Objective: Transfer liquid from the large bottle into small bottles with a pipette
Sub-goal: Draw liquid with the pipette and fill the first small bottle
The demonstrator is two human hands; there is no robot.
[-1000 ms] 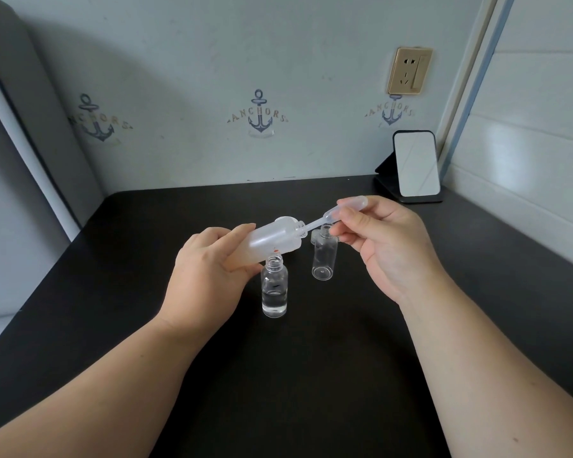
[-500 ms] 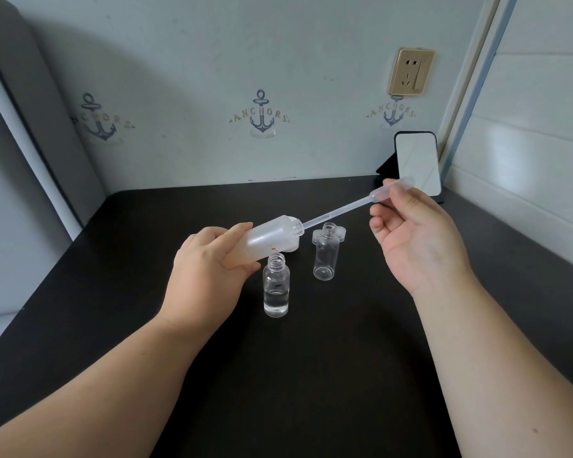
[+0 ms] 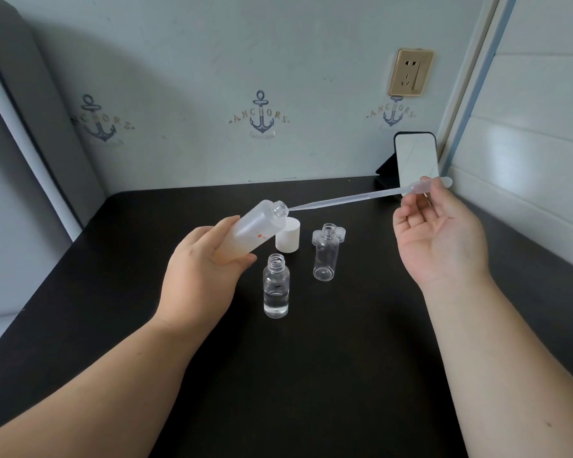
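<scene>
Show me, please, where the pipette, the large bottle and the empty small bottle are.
pipette (image 3: 348,199): head view, middle of its thin stem.
large bottle (image 3: 255,224): head view, frosted body above the gripping fingers.
empty small bottle (image 3: 326,256): head view, middle of its clear body.

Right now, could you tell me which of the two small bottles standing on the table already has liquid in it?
The nearer small bottle, by the left hand, holds clear liquid in its lower part. The farther small bottle looks empty.

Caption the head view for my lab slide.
Left hand tilts the large bottle; right hand pinches the pipette at its mouth.
</scene>
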